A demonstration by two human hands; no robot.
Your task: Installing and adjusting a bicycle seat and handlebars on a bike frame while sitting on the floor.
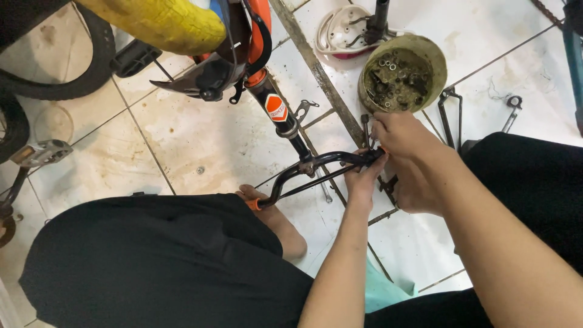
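Black steel handlebar (316,167) runs across the middle of the frame, curving from an orange grip end (254,205) at lower centre up to the right, where both hands meet on it. Left hand (364,176) comes up from the bottom edge and is wrapped around the bar's right end, fingers pressed together on the tube. Right hand (404,143) sits just above and right of it, fingertips pinched at the same bar end (what they pinch is too small and hidden to make out).

Labels: an orange six-sided sticker (277,107) with a white band sits on the dark stem (280,115), upper centre; its print is not readable. Frame (260,30) above it is orange, beside a yellow tyre (164,21) along the top edge.

Round dirty bowl (401,74) of nuts and bolts stands at upper right, near the right hand but apart from it. White saddle underside (340,30) lies beyond it, partly cut by the top edge.

Open tile floor (200,140) lies left of the stem; a pedal (39,152) sits at the left edge. A spanner (511,109) lies at far right. Black trousers (152,261) fill the lower frame and hide the floor there; a bare foot (282,228) shows under the bar.
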